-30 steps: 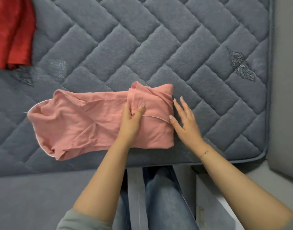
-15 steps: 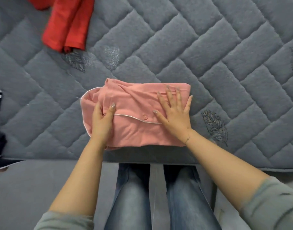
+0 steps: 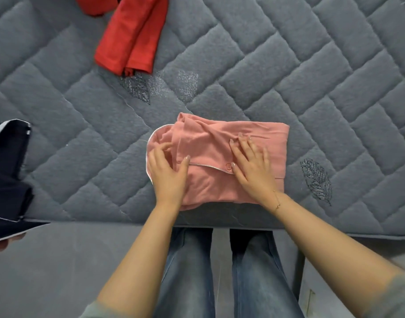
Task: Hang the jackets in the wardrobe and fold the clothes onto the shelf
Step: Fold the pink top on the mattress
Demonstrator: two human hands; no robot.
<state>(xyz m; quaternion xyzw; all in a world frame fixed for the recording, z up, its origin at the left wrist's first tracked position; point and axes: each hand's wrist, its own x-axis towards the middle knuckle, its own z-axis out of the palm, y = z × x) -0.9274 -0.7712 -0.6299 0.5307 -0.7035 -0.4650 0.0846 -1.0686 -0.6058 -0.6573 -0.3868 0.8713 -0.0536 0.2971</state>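
Observation:
A pink garment [image 3: 272,143] with white piping lies folded into a rough rectangle on the grey quilted mattress [image 3: 288,65], close to its near edge. My left hand [image 3: 168,174] rests on the garment's left end, fingers spread over the rounded hem. My right hand [image 3: 252,166] lies flat on the middle of the fold, fingers straight, beside a small pink button. A red garment [image 3: 130,40] lies crumpled at the far side of the mattress.
A dark navy garment [image 3: 8,175] with white trim hangs over the mattress's left near edge. Below the mattress edge run a grey bed base [image 3: 59,271] and my jeans-clad legs [image 3: 190,271].
The long left part of the pink garment has been folded over to the right into a compact rectangle. My right hand moved onto the fold and now presses it flat.

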